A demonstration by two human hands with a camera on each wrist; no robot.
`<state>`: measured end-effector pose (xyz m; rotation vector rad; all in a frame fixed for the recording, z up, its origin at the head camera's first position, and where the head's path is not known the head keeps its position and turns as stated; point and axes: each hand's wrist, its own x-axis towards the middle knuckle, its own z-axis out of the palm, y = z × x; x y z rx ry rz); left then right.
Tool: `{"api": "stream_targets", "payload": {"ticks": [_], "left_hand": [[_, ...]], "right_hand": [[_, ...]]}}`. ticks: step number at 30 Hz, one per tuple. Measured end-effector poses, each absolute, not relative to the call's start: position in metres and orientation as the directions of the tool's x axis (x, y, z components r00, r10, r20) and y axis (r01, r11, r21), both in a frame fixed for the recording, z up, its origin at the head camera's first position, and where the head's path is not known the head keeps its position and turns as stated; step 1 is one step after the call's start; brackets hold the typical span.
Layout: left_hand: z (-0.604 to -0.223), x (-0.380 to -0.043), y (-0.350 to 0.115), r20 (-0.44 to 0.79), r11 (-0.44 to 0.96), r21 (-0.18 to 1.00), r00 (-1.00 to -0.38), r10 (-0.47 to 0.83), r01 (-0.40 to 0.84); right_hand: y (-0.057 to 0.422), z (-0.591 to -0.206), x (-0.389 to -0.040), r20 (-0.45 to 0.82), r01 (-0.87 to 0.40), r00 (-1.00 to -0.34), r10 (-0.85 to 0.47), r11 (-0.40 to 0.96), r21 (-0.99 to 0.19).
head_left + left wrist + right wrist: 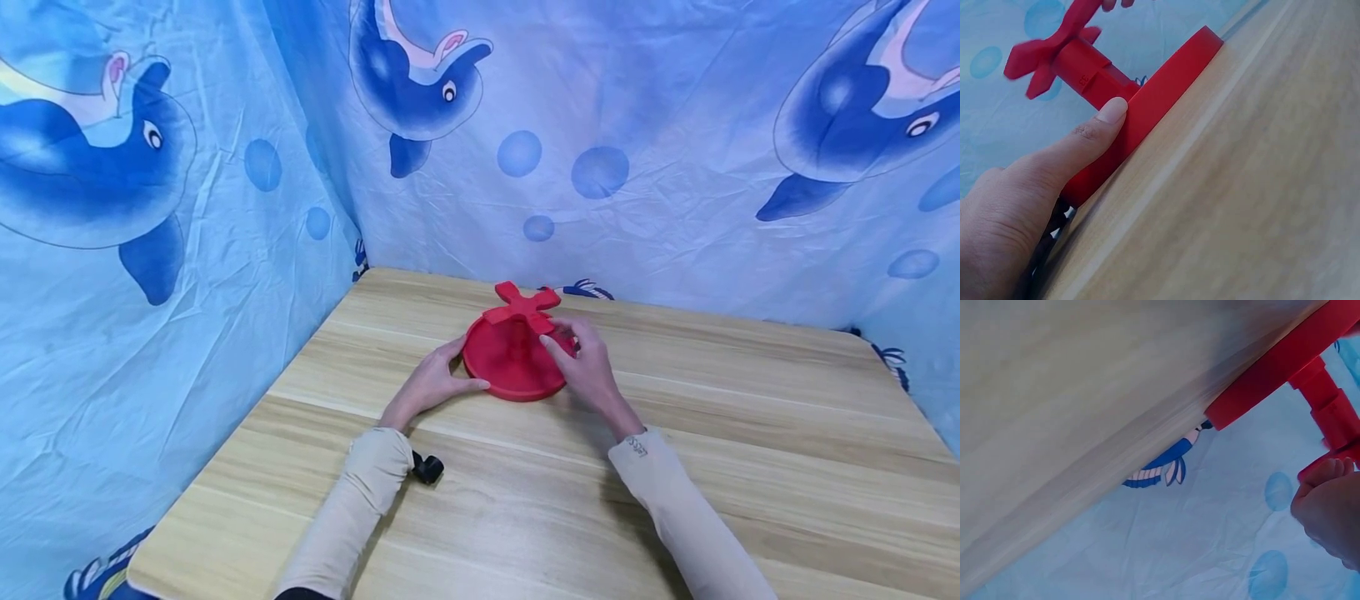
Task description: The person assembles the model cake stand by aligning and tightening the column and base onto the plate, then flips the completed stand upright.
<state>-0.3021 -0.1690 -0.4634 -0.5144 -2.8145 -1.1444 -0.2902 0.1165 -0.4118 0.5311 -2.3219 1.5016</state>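
Observation:
A red round tray with a raised rim [525, 395] lies flat on the table. From its middle rises a red post [1085, 72], stepped in width and marked with small figures. On top of the post is a red four-armed cross piece [523, 307]. My left hand [431, 385] grips the tray's left side, its thumb against the front of the rim. My right hand [588, 367] pinches one arm of the cross at the near right, between thumb and fingers. In the right wrist view, the right hand [1332, 509] hides part of the cross.
The wooden table [750, 433] has its left edge beyond my left arm and its back edge close behind the tray. Blue curtains [637, 83] printed with dolphins hang at the back and sides. A small black device [428, 468] sits at my left wrist.

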Motion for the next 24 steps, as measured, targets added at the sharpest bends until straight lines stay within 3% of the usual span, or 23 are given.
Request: {"api": "stream_targets", "payload": {"ticks": [12,24], "left_hand": [[-0.466,-0.302,-0.169,0.209,0.656,0.669,-0.935,0.286,0.35],[-0.465,-0.301,-0.17,0.191,0.674,0.66,-0.942,0.277,0.332]], "right_hand": [[0.111,-0.412,-0.29,0.469,-0.435,-0.883,-0.025,0.421,-0.796],[0.111,-0.416,-0.299,0.477,-0.453,-0.876,-0.068,0.45,-0.77]]}}
